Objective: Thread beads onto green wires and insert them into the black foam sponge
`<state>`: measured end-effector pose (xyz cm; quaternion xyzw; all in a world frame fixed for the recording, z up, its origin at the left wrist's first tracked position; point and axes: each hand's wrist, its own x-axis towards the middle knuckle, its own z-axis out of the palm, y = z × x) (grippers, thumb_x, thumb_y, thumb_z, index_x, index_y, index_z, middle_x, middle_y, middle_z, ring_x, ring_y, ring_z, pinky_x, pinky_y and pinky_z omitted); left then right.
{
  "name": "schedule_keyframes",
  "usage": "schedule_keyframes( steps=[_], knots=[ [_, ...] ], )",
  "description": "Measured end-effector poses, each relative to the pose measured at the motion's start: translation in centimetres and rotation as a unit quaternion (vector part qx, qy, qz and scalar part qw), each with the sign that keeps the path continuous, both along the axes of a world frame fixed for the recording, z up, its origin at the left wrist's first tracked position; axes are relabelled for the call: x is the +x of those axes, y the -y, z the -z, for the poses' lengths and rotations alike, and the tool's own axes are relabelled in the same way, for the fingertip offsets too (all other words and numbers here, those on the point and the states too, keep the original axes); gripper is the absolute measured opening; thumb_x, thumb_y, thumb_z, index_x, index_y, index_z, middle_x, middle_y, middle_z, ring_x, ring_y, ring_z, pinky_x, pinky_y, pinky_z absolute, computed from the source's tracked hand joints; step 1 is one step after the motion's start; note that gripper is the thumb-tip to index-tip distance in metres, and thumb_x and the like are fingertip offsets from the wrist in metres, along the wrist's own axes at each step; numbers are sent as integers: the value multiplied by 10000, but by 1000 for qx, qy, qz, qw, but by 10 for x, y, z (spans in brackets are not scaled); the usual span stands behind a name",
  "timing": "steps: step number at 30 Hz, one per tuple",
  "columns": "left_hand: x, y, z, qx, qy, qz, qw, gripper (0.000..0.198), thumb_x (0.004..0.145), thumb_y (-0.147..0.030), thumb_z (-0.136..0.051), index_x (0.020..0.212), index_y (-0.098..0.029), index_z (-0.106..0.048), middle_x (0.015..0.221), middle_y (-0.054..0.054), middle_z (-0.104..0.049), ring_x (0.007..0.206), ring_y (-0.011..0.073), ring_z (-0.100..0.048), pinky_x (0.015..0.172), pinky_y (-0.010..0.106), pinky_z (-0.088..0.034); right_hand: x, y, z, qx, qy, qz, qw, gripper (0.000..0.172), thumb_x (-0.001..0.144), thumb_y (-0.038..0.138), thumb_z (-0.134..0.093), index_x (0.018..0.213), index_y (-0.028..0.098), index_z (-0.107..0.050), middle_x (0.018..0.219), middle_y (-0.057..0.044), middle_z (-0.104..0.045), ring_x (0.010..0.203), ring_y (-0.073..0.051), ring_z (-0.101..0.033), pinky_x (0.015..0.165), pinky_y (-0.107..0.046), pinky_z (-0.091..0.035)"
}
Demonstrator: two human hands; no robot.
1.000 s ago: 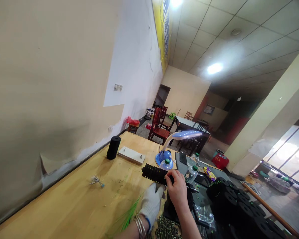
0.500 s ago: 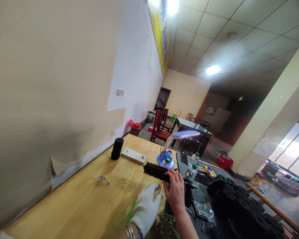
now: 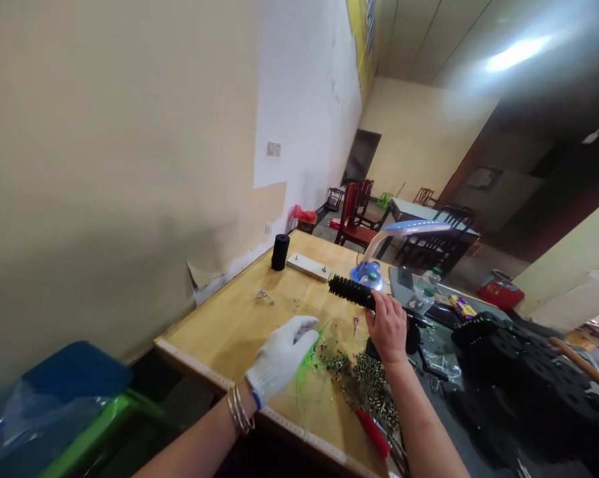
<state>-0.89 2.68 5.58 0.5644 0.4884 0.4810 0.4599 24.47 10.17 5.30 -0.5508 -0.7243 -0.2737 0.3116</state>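
My right hand, bare, is closed round one end of a black studded roller, which points up and left over the table. My left hand wears a white knitted glove, its thumb and fingers apart and slightly curled, with nothing visible between them. Thin green strands lie beside its fingertips. Below my right hand is a heap of small metal pieces. A red-handled tool lies at the table's near edge; its other end is unclear.
Another black roller stands upright by a white plate with two pins. A blue desk lamp and bottles are behind my right hand. Black rollers are piled on the right. A blue stool is at lower left.
The view has turned down and left, bringing the table's near edge, the stool and the red-handled tool into sight. My right hand still holds the roller; my left hand stays open.
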Motion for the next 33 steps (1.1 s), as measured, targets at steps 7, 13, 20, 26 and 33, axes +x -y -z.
schedule_keyframes(
  steps=[7,13,20,26,33],
  knots=[
    [-59,36,1,-37,-82,-53,995,385,797,-437,-588,1088,-203,-678,1126,77,-734,1065,282,-664,963,413,-514,-31,84,12,-31,-99,-78,991,217,918,287,-517,1073,187,-630,981,-103,-689,953,-238,-583,895,-385,-450],
    [-103,58,7,-3,-187,-164,969,375,807,-496,-557,1060,-252,-686,1111,38,-740,1057,284,-665,970,385,-502,-43,158,70,-227,-147,-85,959,214,926,319,-495,827,215,-653,760,-54,-675,721,-191,-627,650,-271,-461],
    [-129,69,18,-10,-121,-240,963,353,853,-480,-550,1048,-223,-690,1093,43,-739,1038,248,-667,1004,371,-472,-96,203,119,-424,-373,-166,808,170,862,352,-591,826,224,-697,781,-42,-713,732,-200,-656,701,-287,-485],
    [-132,81,28,-16,-13,-236,972,366,839,-455,-586,1034,-162,-685,1057,81,-741,1005,243,-674,943,367,-524,-179,185,182,-575,-718,-82,383,383,541,324,-863,845,171,-686,619,12,-677,444,-122,-571,392,-204,-403],
    [-148,94,25,-22,-12,-246,969,308,848,-419,-583,1025,-186,-678,1013,53,-744,954,227,-686,918,357,-532,-210,154,197,-544,-808,-73,213,295,680,290,-819,900,136,-696,839,-59,-749,633,-103,-678,563,-180,-529]
  ],
)
